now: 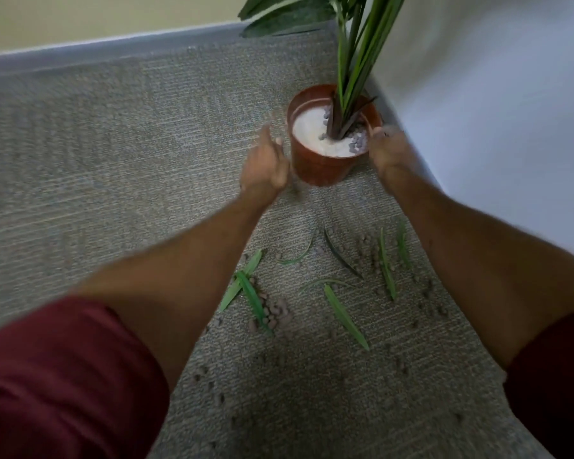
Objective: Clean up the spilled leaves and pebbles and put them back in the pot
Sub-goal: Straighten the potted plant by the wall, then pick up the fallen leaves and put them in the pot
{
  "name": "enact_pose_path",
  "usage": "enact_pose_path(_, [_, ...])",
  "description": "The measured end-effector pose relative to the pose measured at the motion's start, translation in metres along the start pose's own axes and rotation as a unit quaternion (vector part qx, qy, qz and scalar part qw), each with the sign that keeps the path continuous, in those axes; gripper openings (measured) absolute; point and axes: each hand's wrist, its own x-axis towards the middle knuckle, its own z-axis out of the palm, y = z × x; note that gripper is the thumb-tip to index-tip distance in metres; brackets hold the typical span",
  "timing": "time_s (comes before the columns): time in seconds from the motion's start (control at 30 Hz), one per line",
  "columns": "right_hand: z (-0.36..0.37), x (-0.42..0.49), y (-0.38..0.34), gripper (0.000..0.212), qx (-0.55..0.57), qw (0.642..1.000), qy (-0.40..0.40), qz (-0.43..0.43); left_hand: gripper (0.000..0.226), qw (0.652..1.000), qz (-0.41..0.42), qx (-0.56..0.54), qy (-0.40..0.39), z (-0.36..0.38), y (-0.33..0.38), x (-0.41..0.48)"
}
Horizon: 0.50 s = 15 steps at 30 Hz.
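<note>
A brown plastic pot [318,167] stands upright on grey carpet in a room corner, with a green plant [352,61] rising from white filler and a few grey pebbles. My left hand [265,164] is just left of the pot and my right hand [390,149] is at its right rim; both are blurred, and neither shows anything held. Several green leaves [345,314] lie scattered on the carpet in front of the pot. Several brown pebbles [274,311] sit in a cluster among the leaves, with more spread nearer to me.
A white wall [494,111] runs close along the right of the pot. A grey baseboard [113,51] and beige wall bound the carpet at the back. Open carpet [113,160] extends to the left. My dark red sleeves fill the lower corners.
</note>
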Motion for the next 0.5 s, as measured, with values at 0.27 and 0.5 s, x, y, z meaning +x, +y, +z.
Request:
enact_pose_path(0.27, [-0.002,-0.079,0.042,0.027,-0.168,0.968,-0.103,-0.157,0.042,0.987,-0.011,0.148,0.065,0.010,-0.114,-0.148])
enact_pose_path(0.5, [-0.010,-0.134,0.033,0.017,-0.349,0.837,-0.312,-0.284,0.056,0.949,-0.044,0.312,-0.030,-0.001,-0.144,-0.199])
